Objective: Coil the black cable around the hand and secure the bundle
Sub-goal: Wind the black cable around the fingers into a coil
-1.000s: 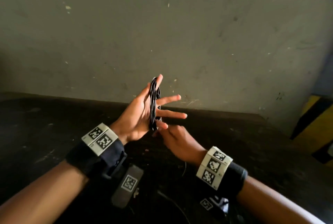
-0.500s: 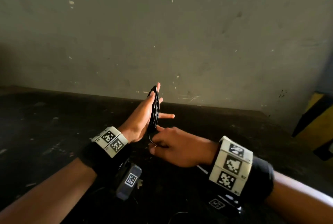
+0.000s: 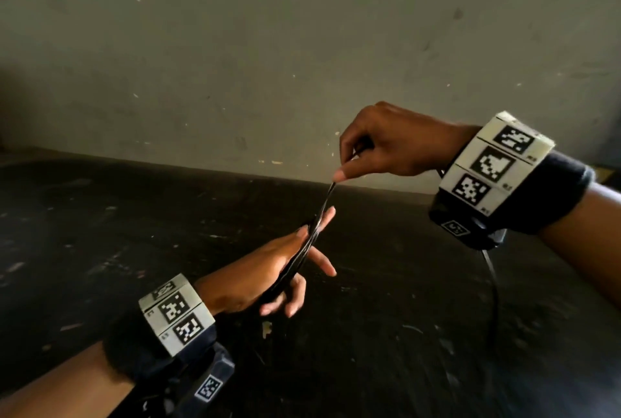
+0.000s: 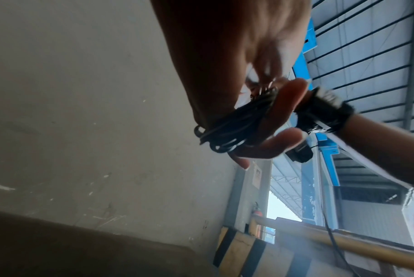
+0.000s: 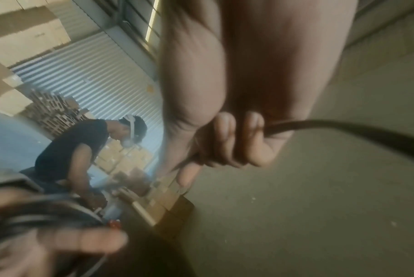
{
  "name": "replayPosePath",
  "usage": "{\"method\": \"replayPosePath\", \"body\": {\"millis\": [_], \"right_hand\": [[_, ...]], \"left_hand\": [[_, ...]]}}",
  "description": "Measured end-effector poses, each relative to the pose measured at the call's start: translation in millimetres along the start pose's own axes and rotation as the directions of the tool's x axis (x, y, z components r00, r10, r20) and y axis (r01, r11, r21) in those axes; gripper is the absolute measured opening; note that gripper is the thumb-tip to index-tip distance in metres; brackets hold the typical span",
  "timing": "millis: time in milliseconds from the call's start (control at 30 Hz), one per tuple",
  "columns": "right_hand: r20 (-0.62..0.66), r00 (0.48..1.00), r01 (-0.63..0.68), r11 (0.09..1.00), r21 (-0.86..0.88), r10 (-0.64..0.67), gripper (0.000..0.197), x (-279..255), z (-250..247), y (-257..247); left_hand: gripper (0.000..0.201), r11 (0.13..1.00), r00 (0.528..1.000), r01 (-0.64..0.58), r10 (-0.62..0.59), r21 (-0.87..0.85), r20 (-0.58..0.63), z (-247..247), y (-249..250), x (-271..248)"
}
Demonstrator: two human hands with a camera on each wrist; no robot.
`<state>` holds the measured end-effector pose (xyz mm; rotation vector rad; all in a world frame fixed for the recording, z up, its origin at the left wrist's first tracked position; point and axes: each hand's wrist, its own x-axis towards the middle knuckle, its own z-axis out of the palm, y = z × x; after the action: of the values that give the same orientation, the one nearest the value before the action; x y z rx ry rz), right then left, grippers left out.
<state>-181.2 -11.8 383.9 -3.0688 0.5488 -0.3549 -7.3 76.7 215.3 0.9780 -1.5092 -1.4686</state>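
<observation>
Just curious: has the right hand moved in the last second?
Yes. The right hand has risen from below the left hand to above it, now against the wall, pinching the black cable.

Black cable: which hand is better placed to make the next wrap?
Right. The right hand already pinches the thin black cable taut above the coil; the left hand, fingers spread, serves as the form the loops sit on.

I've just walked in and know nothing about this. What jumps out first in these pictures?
Two bare hands at work over a dark table. The left hand, low and central, has a black cable looped in a bundle around its spread fingers. The right hand, raised above it, pinches a strand running taut up from the bundle. Both wrists wear bands with black-and-white square markers.
</observation>
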Motion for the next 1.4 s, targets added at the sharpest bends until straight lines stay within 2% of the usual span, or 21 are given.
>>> {"method": "replayPosePath", "body": {"millis": [100, 167, 333, 400, 500, 567, 633, 733, 833, 867, 933, 967, 1033, 1133, 1266, 1333, 1400], "right_hand": [[-0.037, 0.999, 0.026, 0.998, 0.058, -0.023, 0.026, 7.9, 13.6, 14.8], [-0.056, 0.998, 0.031, 0.986, 0.163, -0.022, 0.034, 10.6, 31.4, 24.9], [-0.201, 0.977, 0.004, 0.93, 0.367, 0.075, 0.033, 7.6, 82.7, 37.3], [-0.254, 0.954, -0.013, 0.87, 0.493, 0.158, 0.037, 6.8, 111.1, 27.5], [-0.272, 0.908, -0.04, 0.712, 0.701, 0.32, 0.04, 9.2, 150.1, 11.0], [-0.21, 0.905, -0.073, 0.621, 0.781, 0.371, 0.038, 11.4, 166.7, 0.5], [-0.124, 0.924, -0.125, 0.592, 0.796, 0.363, 0.033, 12.1, 178.0, -11.9], [0.008, 0.959, -0.2, 0.659, 0.725, 0.283, 0.028, 7.5, 181.3, -29.8], [0.162, 0.964, -0.265, 0.707, 0.656, 0.212, 0.025, 0.0, 169.2, -42.1], [0.164, 0.968, -0.249, 0.757, 0.605, 0.188, 0.024, -2.6, 164.1, -44.7], [0.068, 0.985, -0.169, 0.878, 0.449, 0.156, 0.022, -6.8, 150.2, -46.5], [0.023, 0.989, -0.141, 0.913, 0.382, 0.143, 0.021, -8.9, 140.8, -44.7], [0.034, 0.992, -0.13, 0.945, 0.299, 0.126, 0.017, -12.5, 116.1, -38.2], [0.112, 0.99, -0.1, 0.982, 0.159, 0.083, 0.014, -15.6, 77.0, -23.6], [0.053, 0.998, -0.021, 0.998, 0.053, 0.018, 0.016, -10.0, 30.5, -1.5], [0.041, 0.999, -0.007, 1.0, 0.001, 0.007, 0.017, -5.0, 20.7, 11.1], [0.014, 1.0, 0.027, 1.0, -0.001, -0.027, 0.021, 0.9, 22.4, 23.0]], "left_hand": [[0.046, 1.0, 1.0, -0.015, 0.015, -0.025, 0.009, -0.4, 3.8, -2.6], [0.044, 0.999, 0.993, -0.018, 0.023, -0.041, 0.112, 0.1, 14.8, -5.6], [0.044, 0.992, 0.992, -0.123, 0.122, -0.038, -0.033, 1.1, 36.6, -14.3], [0.041, 0.984, 0.98, -0.174, 0.169, -0.047, -0.103, 0.6, 44.5, -8.6], [0.048, 0.976, 0.967, -0.207, 0.193, -0.069, -0.167, -5.0, 56.0, 4.3], [0.046, 0.964, 0.955, -0.245, 0.221, -0.104, -0.197, -9.6, 61.8, 13.2], [0.045, 0.952, 0.944, -0.271, 0.233, -0.143, -0.235, -13.3, 67.3, 22.3], [0.047, 0.95, 0.923, -0.291, 0.248, -0.111, -0.294, -21.8, 70.6, 34.4], [0.047, 0.964, 0.91, -0.265, 0.245, -0.017, -0.334, -33.3, 65.1, 42.4], [0.047, 0.969, 0.91, -0.243, 0.239, 0.031, -0.339, -35.9, 61.5, 43.9], [0.047, 0.971, 0.91, -0.194, 0.232, 0.141, -0.344, -37.0, 52.4, 43.5], [0.047, 0.967, 0.911, -0.169, 0.228, 0.192, -0.344, -36.8, 46.4, 43.2], [0.046, 0.96, 0.921, -0.114, 0.198, 0.255, -0.335, -35.3, 33.2, 40.1], [0.049, 0.962, 0.948, -0.05, 0.13, 0.268, -0.289, -31.4, 15.8, 33.5], [0.062, 0.966, 0.986, 0.065, -0.023, 0.248, -0.167, -22.1, 2.4, 21.6], [0.055, 0.982, 0.994, 0.081, -0.067, 0.171, -0.085, -21.7, -0.5, 21.8], [0.056, 0.991, 0.99, 0.113, -0.119, 0.072, 0.077, -22.0, 0.6, 23.1]]}}
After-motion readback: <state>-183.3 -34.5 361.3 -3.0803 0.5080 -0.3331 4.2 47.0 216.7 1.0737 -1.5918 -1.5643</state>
